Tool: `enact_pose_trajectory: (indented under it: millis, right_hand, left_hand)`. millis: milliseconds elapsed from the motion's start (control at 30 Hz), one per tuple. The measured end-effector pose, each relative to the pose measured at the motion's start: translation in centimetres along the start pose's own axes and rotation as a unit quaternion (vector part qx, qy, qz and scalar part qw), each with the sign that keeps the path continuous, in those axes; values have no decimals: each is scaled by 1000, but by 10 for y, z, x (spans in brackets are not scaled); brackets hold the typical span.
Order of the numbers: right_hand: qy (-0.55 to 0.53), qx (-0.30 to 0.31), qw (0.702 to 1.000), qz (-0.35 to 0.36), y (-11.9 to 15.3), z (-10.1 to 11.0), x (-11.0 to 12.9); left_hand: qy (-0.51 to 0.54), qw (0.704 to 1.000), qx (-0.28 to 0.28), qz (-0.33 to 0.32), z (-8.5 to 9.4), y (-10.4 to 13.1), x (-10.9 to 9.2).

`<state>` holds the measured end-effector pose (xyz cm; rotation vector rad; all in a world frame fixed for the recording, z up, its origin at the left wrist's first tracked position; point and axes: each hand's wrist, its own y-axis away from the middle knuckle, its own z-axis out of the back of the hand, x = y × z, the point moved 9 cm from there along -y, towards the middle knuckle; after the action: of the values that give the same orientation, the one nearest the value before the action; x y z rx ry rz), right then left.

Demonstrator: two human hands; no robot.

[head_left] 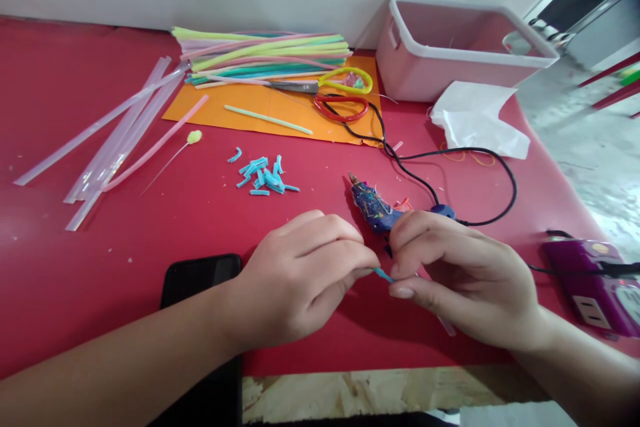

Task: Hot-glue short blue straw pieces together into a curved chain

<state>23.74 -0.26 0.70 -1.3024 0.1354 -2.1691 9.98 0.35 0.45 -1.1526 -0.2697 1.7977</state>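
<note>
So we're working at a red table [60,113]; call the spot where our fingertips meet the clock's centre. Biggest thing on it is the pink bin [440,73] with a white rim, up at 1 o'clock. At 11 we've got an orange sheet [295,110], with a fat bundle of fuzzy stems [270,53] in yellow, pink and green lying partly over it.

Now our hands: the left [300,280] comes in from around 8, the right [470,280] from around 4. Both have thumb and fingers closed in a pinch, one on each end of the same little blue bit.

Our black phone [200,277] sits near 9, partly under the left forearm, and a purple box [565,255] with a socket is at 3. Straight up at 12, just beyond our fingers, is a blue glue gun [370,203], stringy scraps stuck all over it. Clear sticks [75,141] cross at 10, white paper [470,107] is at 1, and the scissors [300,87] lie between 11 and 12 on the orange sheet.

Smallest stuff: a loose pile of cut blue pieces [270,180] at 10, then that pinched blue bit [383,274], dead centre between our fingertips.
</note>
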Motion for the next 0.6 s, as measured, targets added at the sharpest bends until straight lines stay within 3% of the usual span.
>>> enact_pose_trajectory:
  millis: [167,600]
  right_hand:
    - [-16,2,1000,6,-1,-2,2]
    - [-66,37,997,-8,-1,-11,2]
  left_hand:
    - [80,997,-4,25,1,-4,4]
    - [131,991,21,15,-4,-5,2]
